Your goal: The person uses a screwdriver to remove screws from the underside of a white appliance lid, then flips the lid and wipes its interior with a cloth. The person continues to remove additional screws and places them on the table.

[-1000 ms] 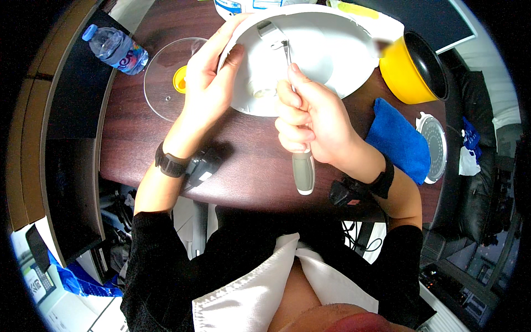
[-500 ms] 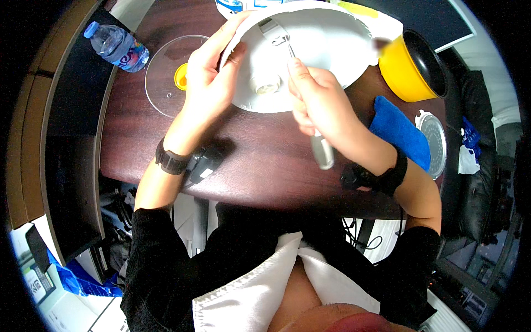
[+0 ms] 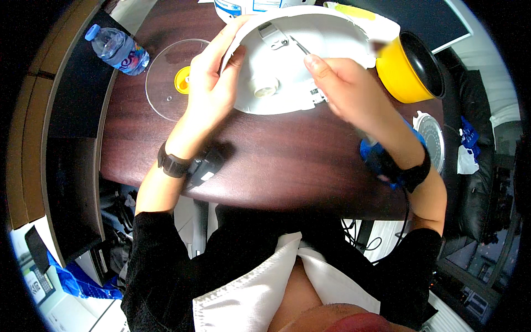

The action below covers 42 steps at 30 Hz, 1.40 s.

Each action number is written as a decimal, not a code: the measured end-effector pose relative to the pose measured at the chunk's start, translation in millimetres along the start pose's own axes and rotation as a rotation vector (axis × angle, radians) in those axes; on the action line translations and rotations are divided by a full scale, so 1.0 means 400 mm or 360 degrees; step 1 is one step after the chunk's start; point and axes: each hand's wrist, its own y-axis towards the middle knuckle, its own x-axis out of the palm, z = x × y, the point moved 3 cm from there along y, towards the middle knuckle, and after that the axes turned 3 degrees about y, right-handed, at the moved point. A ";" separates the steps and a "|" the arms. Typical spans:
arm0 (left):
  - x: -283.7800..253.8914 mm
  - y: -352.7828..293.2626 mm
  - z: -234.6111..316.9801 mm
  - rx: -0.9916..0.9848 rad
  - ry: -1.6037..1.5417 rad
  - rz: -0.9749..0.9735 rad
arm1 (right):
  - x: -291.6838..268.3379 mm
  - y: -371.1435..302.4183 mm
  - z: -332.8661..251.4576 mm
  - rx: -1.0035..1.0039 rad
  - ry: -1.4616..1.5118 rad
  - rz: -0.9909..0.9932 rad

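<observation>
Two things, a water bottle (image 3: 120, 52) and a glass lid (image 3: 181, 80), are left of the white cover (image 3: 293, 72). Our left hand (image 3: 215, 80) is half closed on the cover's left rim. Inside the cover we see a metal clip (image 3: 271, 35) and, just beside it, the tip of a thin tool (image 3: 300, 45); our right hand (image 3: 351, 91) is closed around this tool. We judge the step as tool work at the clip; the next move needs careful aim and a steady cover.

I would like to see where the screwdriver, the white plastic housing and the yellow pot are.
Screwdriver (image 3: 300, 45): head view, on its metal shaft.
White plastic housing (image 3: 326, 39): head view, on its inner surface.
Yellow pot (image 3: 399, 72): head view, on its outer wall.
</observation>
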 end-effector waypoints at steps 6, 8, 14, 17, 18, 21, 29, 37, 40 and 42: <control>0.002 0.003 -0.004 -0.0038 -0.0031 0.0016 | 0.088 -0.035 0.002 0.0707 0.1658 -0.0455; 0.001 0.003 -0.003 -0.0024 -0.0004 0.0012 | 0.104 -0.029 0.004 0.0684 0.1821 -0.0475; 0.001 0.002 -0.008 -0.0040 -0.0046 0.0034 | 0.126 -0.020 0.002 0.0681 0.2033 -0.0489; -0.001 0.002 -0.004 -0.0057 -0.0036 0.0021 | 0.131 -0.020 -0.006 0.0725 0.2067 -0.0467; -0.001 0.002 -0.002 -0.0059 -0.0022 0.0017 | 0.132 -0.020 -0.011 0.0740 0.2082 -0.0458; -0.001 0.000 0.002 -0.0041 0.0017 0.0009 | 0.149 -0.028 -0.029 0.0795 0.2186 -0.0405; 0.001 -0.006 0.007 -0.0056 -0.0004 0.0003 | 0.189 -0.022 -0.054 0.0749 0.2498 -0.0317; -0.003 -0.004 0.002 0.0020 0.0058 0.0038 | 0.076 0.001 0.019 0.0387 0.0820 -0.0112; 0.000 0.000 0.007 0.0080 0.0094 0.0031 | 0.020 0.012 0.025 -0.0375 -0.0622 0.0349; -0.002 -0.002 0.008 0.0114 0.0119 0.0042 | -0.006 0.007 -0.019 -0.0483 -0.1297 0.0449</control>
